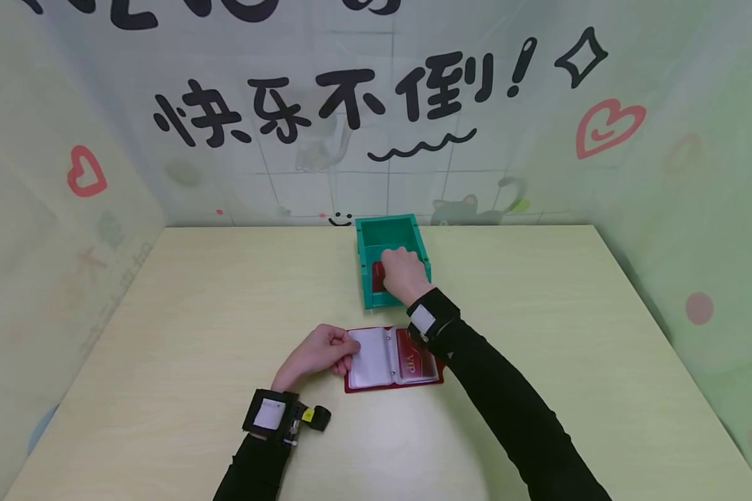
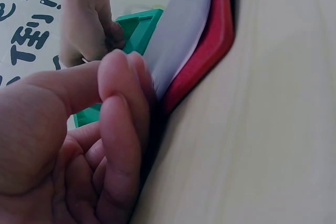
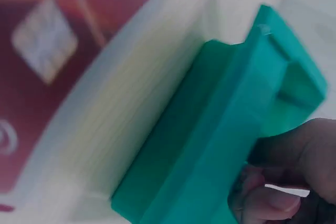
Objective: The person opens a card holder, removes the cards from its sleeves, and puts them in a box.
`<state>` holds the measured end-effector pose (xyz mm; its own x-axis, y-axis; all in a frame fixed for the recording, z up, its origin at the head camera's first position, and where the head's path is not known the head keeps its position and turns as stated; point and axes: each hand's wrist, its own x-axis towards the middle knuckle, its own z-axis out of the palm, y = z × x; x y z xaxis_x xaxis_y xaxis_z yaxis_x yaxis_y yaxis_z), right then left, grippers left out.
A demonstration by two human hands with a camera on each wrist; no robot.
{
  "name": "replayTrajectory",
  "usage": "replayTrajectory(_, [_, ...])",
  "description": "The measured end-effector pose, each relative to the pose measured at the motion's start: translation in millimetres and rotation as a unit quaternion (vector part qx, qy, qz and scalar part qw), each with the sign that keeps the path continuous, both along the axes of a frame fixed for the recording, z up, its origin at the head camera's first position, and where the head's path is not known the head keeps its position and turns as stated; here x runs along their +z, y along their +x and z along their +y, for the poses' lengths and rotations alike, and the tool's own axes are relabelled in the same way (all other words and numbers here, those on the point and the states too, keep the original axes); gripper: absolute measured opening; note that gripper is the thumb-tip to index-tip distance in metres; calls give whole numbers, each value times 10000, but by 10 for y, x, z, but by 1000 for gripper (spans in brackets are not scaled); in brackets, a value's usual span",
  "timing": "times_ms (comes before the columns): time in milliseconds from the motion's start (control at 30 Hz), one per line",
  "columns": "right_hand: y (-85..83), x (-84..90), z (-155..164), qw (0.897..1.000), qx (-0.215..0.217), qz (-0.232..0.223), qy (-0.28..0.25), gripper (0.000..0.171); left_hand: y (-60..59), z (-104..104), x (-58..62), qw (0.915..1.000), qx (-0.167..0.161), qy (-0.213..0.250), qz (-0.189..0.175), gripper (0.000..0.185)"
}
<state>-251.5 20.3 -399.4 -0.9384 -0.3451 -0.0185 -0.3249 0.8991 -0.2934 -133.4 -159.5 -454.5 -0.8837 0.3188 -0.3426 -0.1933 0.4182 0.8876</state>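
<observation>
A small red card album [image 1: 369, 388] lies spread on the table. Its left clear pocket page looks bare, and a red card marked VIP [image 1: 416, 356] fills the right one. At the album's left edge, my left hand [image 1: 324, 349] pinches the page edge between thumb and fingers. Farther back stands a green plastic bin [image 1: 382, 231]. My right hand [image 1: 405, 273] reaches into it with bent fingers, beside a dark red card [image 1: 379, 277] near its left wall. The right fingertips are hidden inside the bin, so whether they grip a card is unclear.
The pale wooden table [image 1: 225, 292] runs back to a printed backdrop [image 1: 388, 188], with printed side walls at left and right. The bin stands near the table's back edge, behind the album. My right sleeve [image 1: 507, 410] passes close by the album's right side.
</observation>
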Motion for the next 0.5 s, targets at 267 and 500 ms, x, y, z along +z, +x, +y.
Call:
replayTrajectory(267, [450, 91, 401, 9872, 390, -175, -1534, 23, -6, -8, -35, 9999, -1, -53, 163, 21])
replayTrajectory(500, [762, -114, 832, 9743, 746, -1139, -1792, 39, -12, 11, -66, 9991, 264, -214, 255, 22])
